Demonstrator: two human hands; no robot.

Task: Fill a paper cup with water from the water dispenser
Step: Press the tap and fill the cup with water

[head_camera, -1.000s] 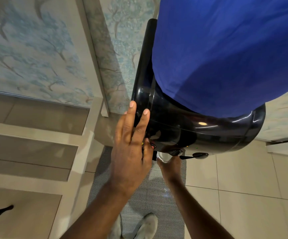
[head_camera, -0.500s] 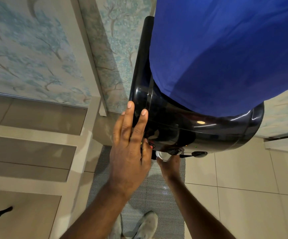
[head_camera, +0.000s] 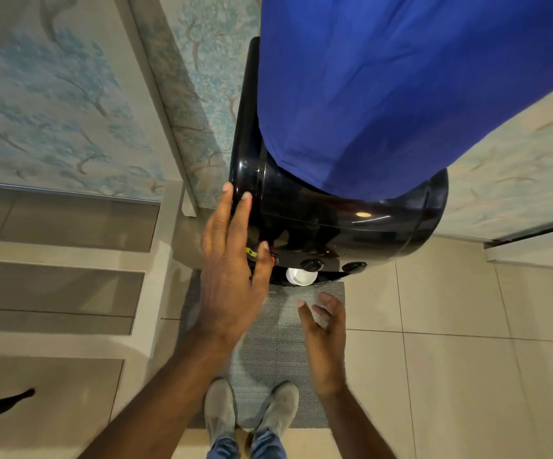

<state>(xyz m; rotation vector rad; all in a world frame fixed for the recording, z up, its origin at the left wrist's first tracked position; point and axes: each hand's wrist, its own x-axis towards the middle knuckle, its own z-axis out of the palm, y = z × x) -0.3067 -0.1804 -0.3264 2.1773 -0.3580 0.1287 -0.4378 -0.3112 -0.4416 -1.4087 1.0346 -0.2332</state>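
Note:
A black water dispenser stands ahead of me, its bottle wrapped in a blue cover. A white paper cup stands on its own under the taps, in the dispenser's recess. My left hand lies flat against the dispenser's left side, fingers spread, thumb close to a red tap button. My right hand hovers below and slightly right of the cup, fingers apart and holding nothing. Whether the cup has water in it I cannot tell.
A grey mat lies on the tiled floor in front of the dispenser, with my shoes on its near edge. Steps rise on the left. Patterned wall panels stand behind.
My right hand has let go of the cup and drawn back toward me. The cup now stands alone under the taps. My left hand stays on the dispenser's side.

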